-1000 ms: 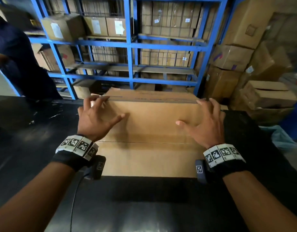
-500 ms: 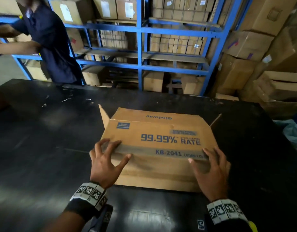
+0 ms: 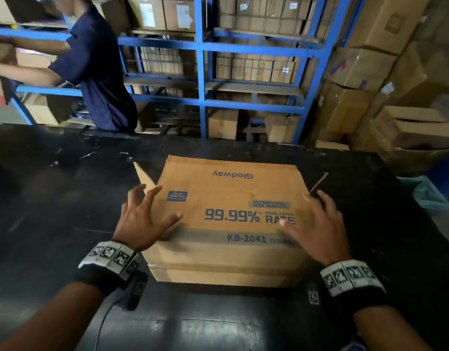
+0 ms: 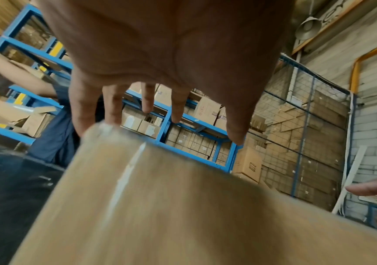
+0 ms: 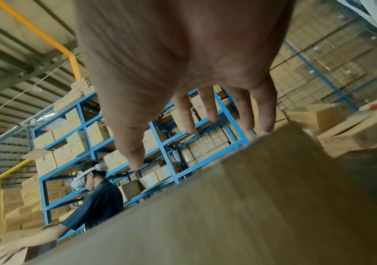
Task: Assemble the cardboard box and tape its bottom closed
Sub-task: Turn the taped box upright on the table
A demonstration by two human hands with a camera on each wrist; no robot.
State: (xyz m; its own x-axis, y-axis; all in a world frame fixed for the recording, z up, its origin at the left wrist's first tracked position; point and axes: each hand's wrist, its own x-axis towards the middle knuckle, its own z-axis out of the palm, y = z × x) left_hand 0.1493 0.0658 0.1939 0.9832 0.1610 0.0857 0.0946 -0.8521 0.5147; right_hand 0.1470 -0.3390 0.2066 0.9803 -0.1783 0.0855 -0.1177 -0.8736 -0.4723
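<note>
Spread fingers (image 3: pixel 152 193) marked both of your hands: neither one pinched or curled round anything. Going by size, the blue shelving (image 3: pixel 200 72) filled the back of the room, stacked with cartons, and more loose cartons (image 3: pixel 365 67) were piled to its right. In front of it ran the black table (image 3: pixel 54 198). On that table, directly before you, lay the cardboard box (image 3: pixel 231 193), printed side up, with "99.99%" and "KB-2041" readable from your side and "Glodway" upside down near the far edge. Side flaps stuck out at its far left and far right corners. Another person in a dark shirt (image 3: pixel 97 67) stood beyond the table's far left, arms reaching left.

Your left hand (image 3: pixel 142 221) sat at the box's left edge, thumb stretched over the printed face. Your right hand (image 3: pixel 319 226) matched it at the right edge, thumb pointing inward across the lettering. From the wrist views, your palms looked raised off the cardboard; whether any fingertip actually touched it, I cannot tell.
</note>
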